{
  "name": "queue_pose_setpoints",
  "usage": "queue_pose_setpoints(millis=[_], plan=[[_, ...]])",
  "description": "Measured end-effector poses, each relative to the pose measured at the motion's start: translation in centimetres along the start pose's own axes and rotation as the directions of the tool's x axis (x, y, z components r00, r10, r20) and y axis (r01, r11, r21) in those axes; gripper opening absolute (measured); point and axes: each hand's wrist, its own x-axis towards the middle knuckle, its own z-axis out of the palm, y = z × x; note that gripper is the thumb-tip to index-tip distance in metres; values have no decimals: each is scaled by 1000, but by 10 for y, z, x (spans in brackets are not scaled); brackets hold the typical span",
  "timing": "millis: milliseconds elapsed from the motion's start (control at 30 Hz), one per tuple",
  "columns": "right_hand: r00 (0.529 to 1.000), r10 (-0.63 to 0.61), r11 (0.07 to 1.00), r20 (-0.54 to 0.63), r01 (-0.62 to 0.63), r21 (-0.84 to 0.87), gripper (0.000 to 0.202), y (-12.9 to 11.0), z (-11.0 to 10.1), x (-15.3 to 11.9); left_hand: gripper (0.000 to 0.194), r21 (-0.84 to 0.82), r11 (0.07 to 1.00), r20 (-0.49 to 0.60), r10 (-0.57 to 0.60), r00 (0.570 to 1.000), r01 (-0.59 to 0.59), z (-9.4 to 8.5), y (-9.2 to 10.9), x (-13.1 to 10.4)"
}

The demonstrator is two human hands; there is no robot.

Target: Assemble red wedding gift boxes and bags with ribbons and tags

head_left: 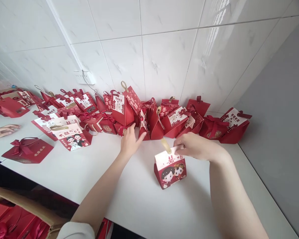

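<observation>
My right hand (pixel 194 146) pinches the top edge of a red and white gift box (pixel 171 172) that has a cartoon couple on its front and a gold ribbon loop on top. The box is upright, just over the white table or on it; I cannot tell which. My left hand (pixel 131 141) has its fingers spread and holds nothing. It is beside a red box (pixel 144 127) in the row along the wall. Behind that hand, a red box with a white printed panel (pixel 122 109) sits on top of others.
Many red gift boxes line the tiled wall, including one at the right end (pixel 234 129). Left on the table (pixel 137 202) are a cartoon box (pixel 77 141) and a bowed box (pixel 30 151). Another person's hand (pixel 6 130) rests far left. A cardboard carton (pixel 25 205) stands below.
</observation>
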Motion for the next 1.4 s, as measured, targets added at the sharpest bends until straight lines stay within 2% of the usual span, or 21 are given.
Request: queue_pose_setpoints(millis=[33, 67, 133, 200, 233, 300, 400, 467, 600, 667, 767, 833, 1067, 1233, 1333, 1400], plan=[[999, -39, 999, -22, 39, 5, 16, -3, 3, 6, 65, -129, 991, -50, 40, 998, -46, -8, -1, -4], [994, -87, 996, -58, 89, 24, 18, -6, 6, 11, 59, -282, 955, -53, 79, 995, -91, -15, -3, -7], [975, -166, 980, -150, 180, 86, 17, -9, 11, 21, 59, -593, 796, 59, 192, 980, -120, -26, -7, -11], [952, -167, 964, -258, 213, 160, 17, -10, 17, 31, 67, -764, 643, 216, 333, 918, -53, -30, -14, -14], [942, -144, 957, -303, 210, 198, 17, -8, 21, 37, 70, -783, 622, 288, 365, 886, -2, -29, -17, -16], [936, -78, 945, -344, 180, 274, 20, -4, 31, 50, 75, -729, 673, 428, 305, 851, 125, -22, -23, -19], [955, 1, 939, -296, 101, 328, 30, 6, 44, 67, 65, -597, 731, 585, 113, 803, 332, -8, -29, -23], [967, 19, 950, -254, 61, 305, 36, 10, 48, 71, 59, -571, 724, 619, 70, 782, 387, 0, -32, -24], [972, 47, 955, -231, 24, 296, 38, 14, 45, 68, 58, -619, 686, 572, 59, 818, 384, 7, -33, -23], [968, 40, 930, -247, 55, 365, 37, 15, 43, 66, 57, -674, 624, 537, 45, 842, 396, 7, -29, -24], [957, 4, 876, -292, 137, 463, 38, 15, 43, 67, 59, -732, 525, 520, 18, 854, 434, 1, -21, -24], [951, -4, 846, -310, 168, 506, 39, 14, 46, 70, 57, -735, 508, 514, -14, 858, 449, -4, -17, -24], [943, -8, 781, -333, 214, 587, 34, 12, 58, 82, 51, -769, 557, 333, -69, 940, 314, -8, -20, -20], [970, -124, 784, -208, 224, 579, 25, 12, 54, 74, 34, -777, 596, 244, -16, 970, 205, -14, -19, -19], [940, -203, 778, -273, 324, 538, 34, 5, 49, 67, 30, -756, 638, 229, 47, 972, 147, -22, -11, -21], [912, -257, 761, -319, 395, 514, 27, -1, 47, 65, 29, -741, 663, 215, 85, 973, 106, -23, -4, -24]])
